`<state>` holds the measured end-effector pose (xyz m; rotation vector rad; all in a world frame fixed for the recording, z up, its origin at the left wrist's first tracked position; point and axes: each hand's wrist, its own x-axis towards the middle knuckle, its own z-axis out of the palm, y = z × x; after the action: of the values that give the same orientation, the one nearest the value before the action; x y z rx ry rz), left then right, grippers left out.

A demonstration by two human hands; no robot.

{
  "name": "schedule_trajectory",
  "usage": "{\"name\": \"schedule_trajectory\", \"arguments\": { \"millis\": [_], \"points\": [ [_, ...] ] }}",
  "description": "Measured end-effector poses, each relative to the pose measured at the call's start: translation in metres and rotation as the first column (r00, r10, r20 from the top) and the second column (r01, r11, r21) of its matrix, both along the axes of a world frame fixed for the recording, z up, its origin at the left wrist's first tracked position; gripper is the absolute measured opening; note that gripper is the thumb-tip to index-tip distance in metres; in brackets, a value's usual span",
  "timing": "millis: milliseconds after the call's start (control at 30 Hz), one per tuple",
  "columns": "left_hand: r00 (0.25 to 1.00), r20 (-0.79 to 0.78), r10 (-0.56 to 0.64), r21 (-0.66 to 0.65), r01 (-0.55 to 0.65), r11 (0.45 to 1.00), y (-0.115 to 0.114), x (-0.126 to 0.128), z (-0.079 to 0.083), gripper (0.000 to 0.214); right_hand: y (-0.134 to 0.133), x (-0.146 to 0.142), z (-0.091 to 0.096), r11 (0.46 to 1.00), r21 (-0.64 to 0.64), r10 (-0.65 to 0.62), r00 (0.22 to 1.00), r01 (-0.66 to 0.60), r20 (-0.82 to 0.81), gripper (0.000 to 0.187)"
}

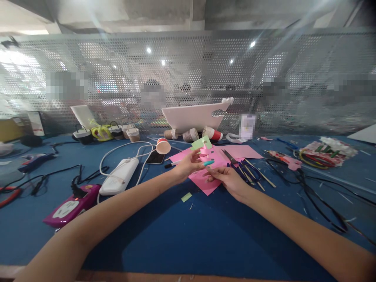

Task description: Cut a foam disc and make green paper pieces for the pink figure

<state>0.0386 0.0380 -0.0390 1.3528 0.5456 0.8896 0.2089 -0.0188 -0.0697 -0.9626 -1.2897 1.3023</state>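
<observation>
Both my arms reach out over the blue table (188, 231). My left hand (189, 164) is closed on a small folded pink paper piece (205, 152) held just above a pink paper sheet (205, 178). My right hand (225, 178) pinches a thin teal stick-like tool (209, 162) whose tip touches the pink piece. A green paper piece (202, 142) lies right behind them. Scissors (236, 163) and wooden sticks (258, 174) lie just right of my right hand.
A white power bank with cable (119, 177), a phone (155, 157), a tipped paper cup (163, 145) and a magenta power strip (73, 205) lie to the left. Black cables (311, 188) and coloured supplies (326, 150) lie to the right. A white foam board (195, 115) leans on the mesh screen.
</observation>
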Motion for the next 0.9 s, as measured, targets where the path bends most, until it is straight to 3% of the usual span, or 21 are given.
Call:
{"name": "schedule_trajectory", "arguments": {
  "millis": [100,233,367,567,767,900],
  "points": [
    [0.997,0.026,-0.069,0.015,0.069,0.998,0.003,-0.004,0.006,0.064,-0.001,-0.001,0.001,1.000,0.022,-0.003,0.999,0.002,0.041,0.030],
    [0.996,0.067,-0.057,-0.014,0.058,0.998,0.007,-0.005,0.009,0.042,-0.002,-0.003,0.002,0.999,0.038,0.004,0.997,-0.007,0.071,0.031],
    [0.999,-0.006,-0.031,0.024,0.031,0.999,0.009,-0.005,0.008,0.035,-0.003,-0.006,0.002,0.998,0.059,-0.023,0.998,0.019,0.067,0.031],
    [0.985,-0.111,-0.135,0.122,0.149,0.981,0.009,-0.005,0.003,0.027,-0.002,-0.009,0.004,0.996,0.068,-0.052,0.998,0.049,0.047,0.031],
    [0.995,-0.057,-0.080,0.045,0.083,0.996,0.016,-0.006,-0.005,0.033,0.002,-0.008,0.001,0.996,0.094,-0.011,1.000,0.010,0.005,0.030],
    [0.999,0.009,-0.044,0.047,0.043,0.998,0.022,-0.009,-0.008,0.045,0.003,-0.005,-0.003,0.994,0.088,-0.062,0.998,0.065,-0.030,0.030]
  ]
}}
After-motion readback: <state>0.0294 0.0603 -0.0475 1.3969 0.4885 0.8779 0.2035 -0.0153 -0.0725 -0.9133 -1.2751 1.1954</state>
